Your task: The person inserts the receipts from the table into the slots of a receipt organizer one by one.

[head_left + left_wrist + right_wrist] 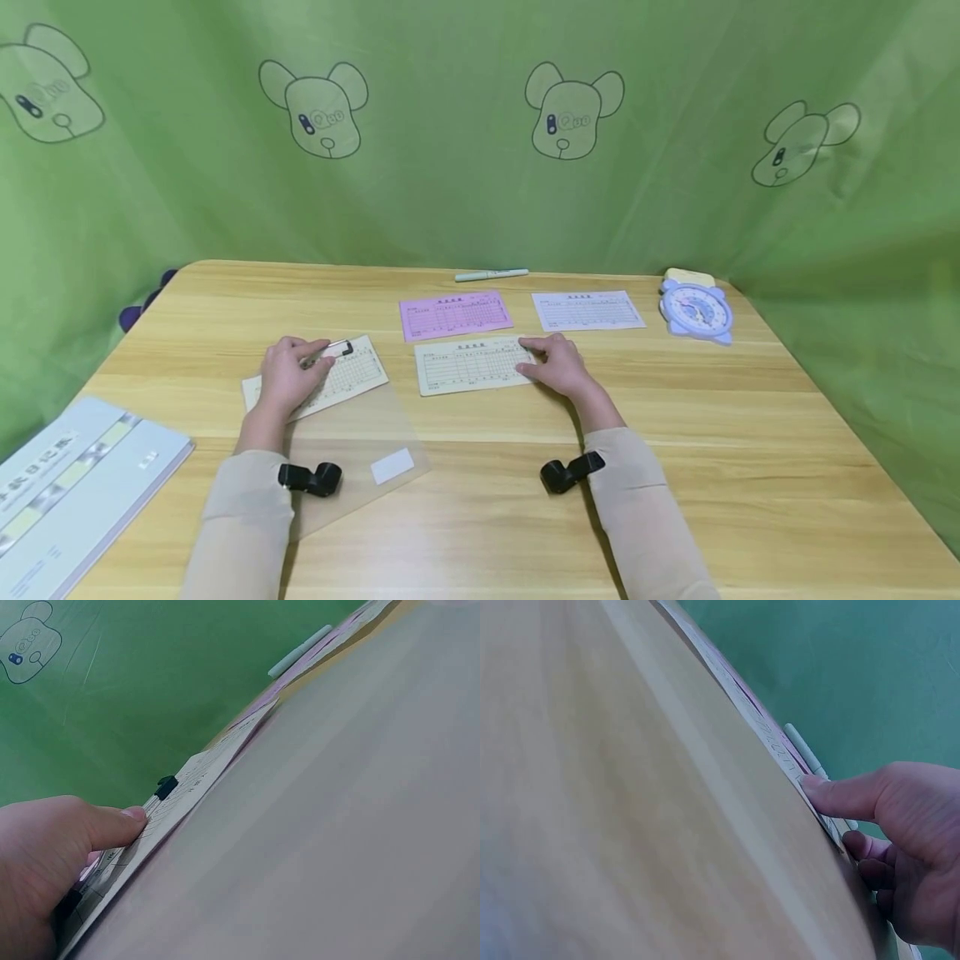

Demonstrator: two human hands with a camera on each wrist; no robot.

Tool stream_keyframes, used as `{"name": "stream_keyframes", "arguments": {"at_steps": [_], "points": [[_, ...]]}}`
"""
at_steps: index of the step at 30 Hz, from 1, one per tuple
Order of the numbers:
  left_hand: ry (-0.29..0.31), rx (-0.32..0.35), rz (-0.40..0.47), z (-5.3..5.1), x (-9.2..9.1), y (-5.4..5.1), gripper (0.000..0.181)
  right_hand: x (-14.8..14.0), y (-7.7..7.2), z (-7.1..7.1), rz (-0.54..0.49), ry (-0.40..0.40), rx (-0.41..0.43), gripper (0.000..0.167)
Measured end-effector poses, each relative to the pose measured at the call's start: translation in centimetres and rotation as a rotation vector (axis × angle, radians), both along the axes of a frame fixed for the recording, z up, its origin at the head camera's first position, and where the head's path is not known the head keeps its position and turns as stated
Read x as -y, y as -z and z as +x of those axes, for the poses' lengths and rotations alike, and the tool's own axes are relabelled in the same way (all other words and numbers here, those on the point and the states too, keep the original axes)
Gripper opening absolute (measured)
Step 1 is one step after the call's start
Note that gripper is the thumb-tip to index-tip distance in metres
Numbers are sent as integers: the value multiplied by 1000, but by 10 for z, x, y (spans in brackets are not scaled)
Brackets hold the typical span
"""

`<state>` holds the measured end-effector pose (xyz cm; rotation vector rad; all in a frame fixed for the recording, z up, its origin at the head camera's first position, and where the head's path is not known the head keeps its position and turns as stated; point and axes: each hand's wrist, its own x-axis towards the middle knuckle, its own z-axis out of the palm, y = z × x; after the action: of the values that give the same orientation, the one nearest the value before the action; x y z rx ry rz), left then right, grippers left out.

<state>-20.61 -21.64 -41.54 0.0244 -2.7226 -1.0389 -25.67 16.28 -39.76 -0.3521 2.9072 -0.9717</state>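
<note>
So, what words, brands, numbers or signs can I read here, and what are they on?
None clearly enough to quote.
Curtain: letters on the printed faces, too blurred.
Book: large characters, too blurred.
Cream slips, pink slip, blue slip: printed text, too small.
Clock: dial marks, too small.
White label: no writing visible.

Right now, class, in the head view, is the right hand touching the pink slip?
No: the right hand holds the right end of the unclipped cream slip, while the pink slip lies apart, farther back.
</note>
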Motion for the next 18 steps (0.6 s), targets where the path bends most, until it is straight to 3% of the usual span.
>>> {"name": "stream_keyframes", "arguments": {"at_steps": [11, 18], "points": [[9, -2, -11, -1, 0, 0, 37, 0, -1, 2, 94, -14, 1, 51], [8, 3, -9, 0, 0, 0, 37, 2, 1, 5, 31, -12, -62, 42]]}}
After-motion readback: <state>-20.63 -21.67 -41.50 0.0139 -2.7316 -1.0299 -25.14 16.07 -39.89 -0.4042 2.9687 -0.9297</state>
